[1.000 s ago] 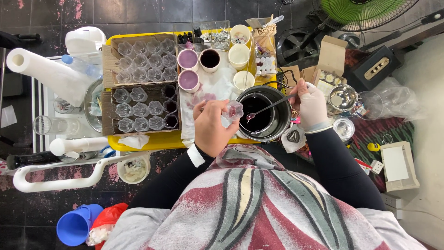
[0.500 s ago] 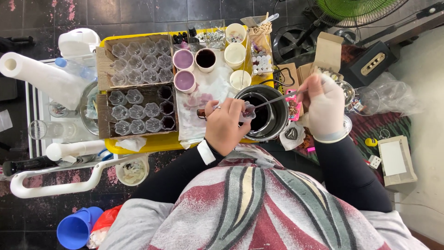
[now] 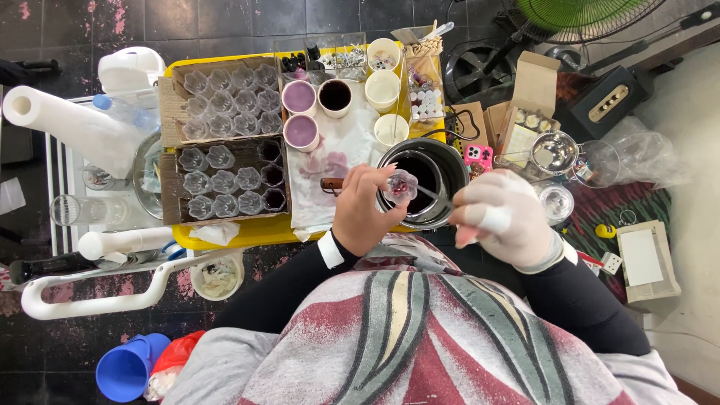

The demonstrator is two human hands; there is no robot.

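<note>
- Against the view half a second back, I see my right hand (image 3: 501,219), in its white glove, has drawn nearer to me and away from the black round metal pot (image 3: 422,187); it now sits at the pot's near right edge instead of above its right side.
- That hand is closed round the thin metal stirring rod (image 3: 433,195), fingers clamped together on its near end.
- My left hand (image 3: 365,210) has barely shifted: it pinches the small clear fluted plastic cup (image 3: 401,185) over the pot's left rim, fingertips closed on its sides.
- I judge the rod is now lifted to feed the cup rather than stirring.
- The rod's long axis runs from near right to far left, its tip pointing at the cup; I cannot tell whether they touch.
- The cup looks slightly tilted, mouth facing up towards me, with reddish contents.
- Left of the pot, the stained white cloth (image 3: 330,165) lies on the yellow tray surface (image 3: 240,234).
</note>
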